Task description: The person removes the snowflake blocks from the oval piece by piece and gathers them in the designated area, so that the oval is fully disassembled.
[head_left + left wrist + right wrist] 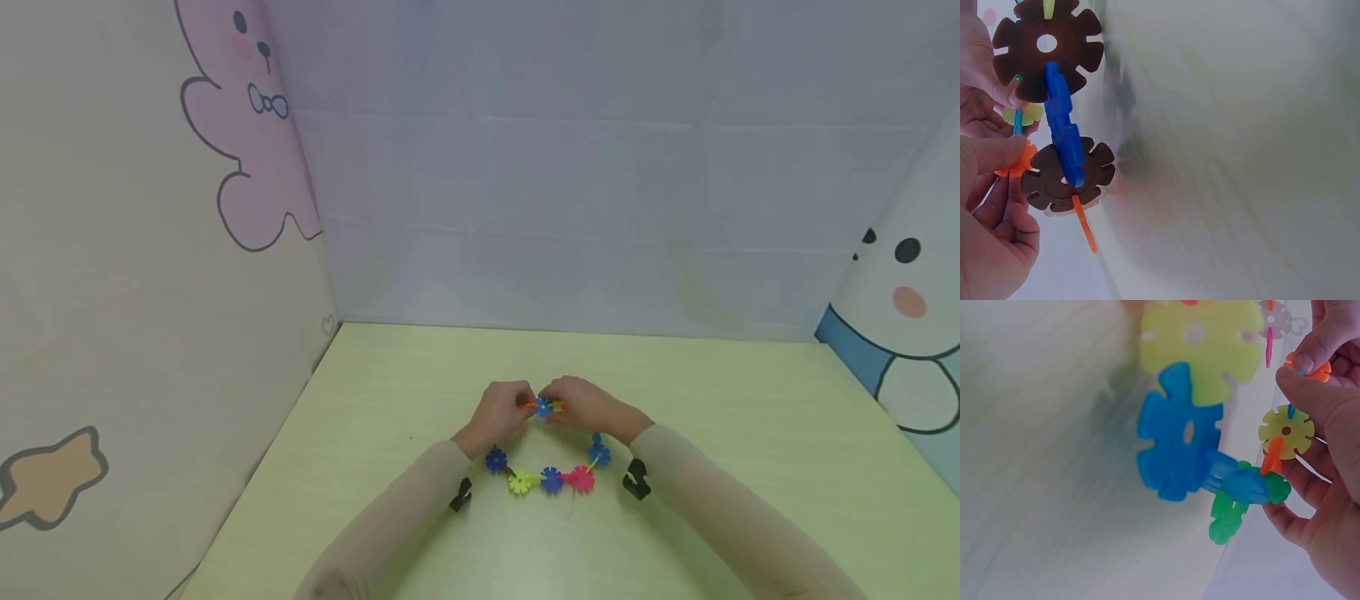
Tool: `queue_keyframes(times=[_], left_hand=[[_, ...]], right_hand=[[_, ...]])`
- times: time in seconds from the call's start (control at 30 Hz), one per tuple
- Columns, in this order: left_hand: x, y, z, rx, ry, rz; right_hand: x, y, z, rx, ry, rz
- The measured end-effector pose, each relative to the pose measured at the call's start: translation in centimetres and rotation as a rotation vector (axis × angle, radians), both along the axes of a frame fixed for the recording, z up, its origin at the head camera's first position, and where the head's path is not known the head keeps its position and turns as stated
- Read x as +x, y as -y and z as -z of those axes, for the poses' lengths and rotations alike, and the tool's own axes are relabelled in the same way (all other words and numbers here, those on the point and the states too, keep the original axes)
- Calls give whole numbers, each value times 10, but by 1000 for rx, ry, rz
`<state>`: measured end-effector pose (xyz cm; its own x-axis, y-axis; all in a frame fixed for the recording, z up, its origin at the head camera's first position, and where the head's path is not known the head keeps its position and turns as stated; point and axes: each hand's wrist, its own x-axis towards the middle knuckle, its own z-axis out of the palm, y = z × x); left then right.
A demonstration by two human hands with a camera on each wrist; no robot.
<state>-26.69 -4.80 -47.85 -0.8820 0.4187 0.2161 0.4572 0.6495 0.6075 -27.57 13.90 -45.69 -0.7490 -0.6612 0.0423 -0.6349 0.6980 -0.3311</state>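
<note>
Both hands meet over a looped chain of slotted plastic snowflake discs. My left hand pinches an orange disc between thumb and fingers. Facing it, my right hand holds a yellow disc, its fingers partly behind it. A blue disc sits edge-on between the orange and yellow ones. Near the left hand, two brown discs are linked by a dark blue disc. By the right hand, an orange piece, green discs, a blue disc and a larger-looking yellow disc are joined.
The chain's near side shows a yellow-green disc, a blue disc and a pink disc over the pale table. Black wrist mounts hang by the sleeves. A cartoon-printed wall borders the left; a plain backdrop stands behind.
</note>
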Motion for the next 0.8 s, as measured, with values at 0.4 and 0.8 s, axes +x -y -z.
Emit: queue_keyframes(times=[0.4,0.8], left_hand=[[-1,4,1,6,-27,-5],[-12,46,-6,129,99,-299]], right_hand=[[-2,0,1,38,5,24],[-6,-6,4,74,79,79]])
